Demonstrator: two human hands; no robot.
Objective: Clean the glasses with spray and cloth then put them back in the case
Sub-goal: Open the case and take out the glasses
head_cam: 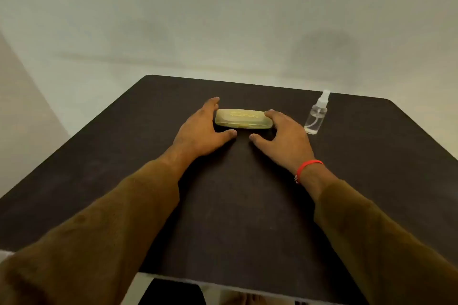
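Plain pale wall behind, faintly smudged. Dark brown table [235,193] with a matte top and rounded far corners fills the lower view.

Glasses case [242,119] lies flat on the table, toward its far side, long axis running left to right. Closed. Hard shell, yellowish-olive, slightly translucent, rounded ends; a seam line runs along the near long edge. Faint gold lettering on the lid, too blurred to read. Contents cannot be made out.

Left hand [202,129] at the case's left end: fingers extended and held together against that end, thumb stretched along the table on the near side of the case. Palm faces down, hand spread, not gripping anything fully.

Right hand [285,135] at the case's right end: fingers curled over the top right corner of the case, thumb reaching left on the table on the case's near side, apart from the left thumb. Hand spread as well.

Red bracelet [308,168] on the right wrist. Both forearms in brown sleeves [119,218].

Spray bottle [316,115] stands upright to the right of the case, just beyond the right hand, not touched. Clear plastic, clear liquid low inside, pale pump nozzle under a clear cap.
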